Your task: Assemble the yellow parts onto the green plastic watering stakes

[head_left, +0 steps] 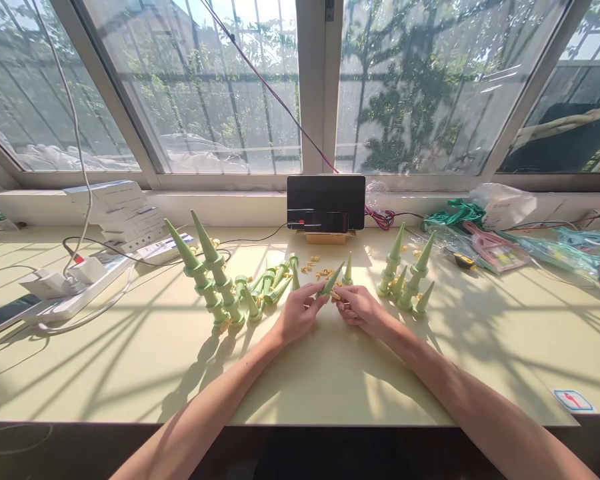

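My left hand (303,310) is closed on a green plastic plant watering spike (331,280), its pointed tip up and to the right. A small yellow valve (335,295) is pinched in my right hand (359,307), close against the lower end of the spike. Just behind my hands, several loose yellow valves (325,274) lie on the table, with a short green spike (348,270) upright beside them. To the left lies a pile of green spike parts (270,280). Tall stacks of nested spikes stand at left (210,257) and right (419,270).
On the table (330,387) a black tablet (326,197) stands by the window, a phone (326,221) in front of it. White boxes (115,213) and a power strip (87,293) with cables are at left. Plastic bags (500,247) and a yellow-black tool (464,261) lie at right.
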`<state>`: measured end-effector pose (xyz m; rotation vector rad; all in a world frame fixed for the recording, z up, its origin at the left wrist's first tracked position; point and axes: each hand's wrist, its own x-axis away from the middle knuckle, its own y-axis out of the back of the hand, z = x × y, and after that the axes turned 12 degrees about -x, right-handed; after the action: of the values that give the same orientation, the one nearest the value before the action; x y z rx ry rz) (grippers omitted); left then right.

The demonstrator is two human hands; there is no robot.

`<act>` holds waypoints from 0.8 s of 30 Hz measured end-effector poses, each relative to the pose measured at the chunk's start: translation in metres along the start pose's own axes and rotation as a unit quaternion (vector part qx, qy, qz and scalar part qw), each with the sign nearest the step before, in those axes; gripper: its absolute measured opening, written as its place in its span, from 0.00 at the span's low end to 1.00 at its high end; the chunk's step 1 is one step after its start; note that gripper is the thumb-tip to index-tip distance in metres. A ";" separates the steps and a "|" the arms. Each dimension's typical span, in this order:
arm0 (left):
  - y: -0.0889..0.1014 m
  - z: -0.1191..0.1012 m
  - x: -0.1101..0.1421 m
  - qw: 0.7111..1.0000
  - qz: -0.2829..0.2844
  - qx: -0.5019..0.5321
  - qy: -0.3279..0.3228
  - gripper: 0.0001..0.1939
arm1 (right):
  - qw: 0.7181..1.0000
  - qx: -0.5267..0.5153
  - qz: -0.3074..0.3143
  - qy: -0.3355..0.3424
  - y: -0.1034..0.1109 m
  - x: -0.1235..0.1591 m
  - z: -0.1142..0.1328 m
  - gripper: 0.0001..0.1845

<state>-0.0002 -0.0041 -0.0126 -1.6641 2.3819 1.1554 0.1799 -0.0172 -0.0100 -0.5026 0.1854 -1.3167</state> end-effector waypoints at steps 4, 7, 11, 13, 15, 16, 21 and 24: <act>0.001 -0.002 -0.001 1.000 -0.008 0.004 0.023 0.21 | 1.000 -0.019 0.011 0.005 -0.003 0.004 0.003 0.20; 0.001 -0.002 -0.001 1.000 -0.006 0.004 0.013 0.20 | 1.000 -0.027 0.016 0.003 -0.003 0.006 0.004 0.19; 0.001 -0.001 0.000 1.000 -0.003 -0.003 0.000 0.20 | 0.999 -0.041 0.020 0.004 -0.003 0.006 0.002 0.20; 0.001 -0.003 0.000 1.000 -0.007 -0.004 0.001 0.20 | 0.999 -0.042 0.015 0.011 -0.003 0.005 0.001 0.20; 0.001 -0.006 0.000 1.000 -0.010 -0.002 0.008 0.21 | 0.999 -0.037 0.000 0.023 -0.004 0.003 -0.001 0.20; 0.002 -0.007 0.000 1.000 -0.009 0.000 0.017 0.21 | 0.999 -0.030 -0.008 0.031 -0.004 0.003 -0.002 0.20; 0.002 -0.007 0.002 0.997 0.016 0.017 0.077 0.25 | 0.992 0.058 -0.031 0.108 -0.005 0.002 -0.006 0.21; 0.002 -0.004 0.002 0.995 0.035 0.038 0.087 0.25 | 0.966 0.180 -0.043 0.178 -0.005 0.004 -0.006 0.22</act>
<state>-0.0012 -0.0072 -0.0094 -1.7375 2.5700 0.9513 0.1744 -0.0232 -0.0121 0.0384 0.2160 -1.4812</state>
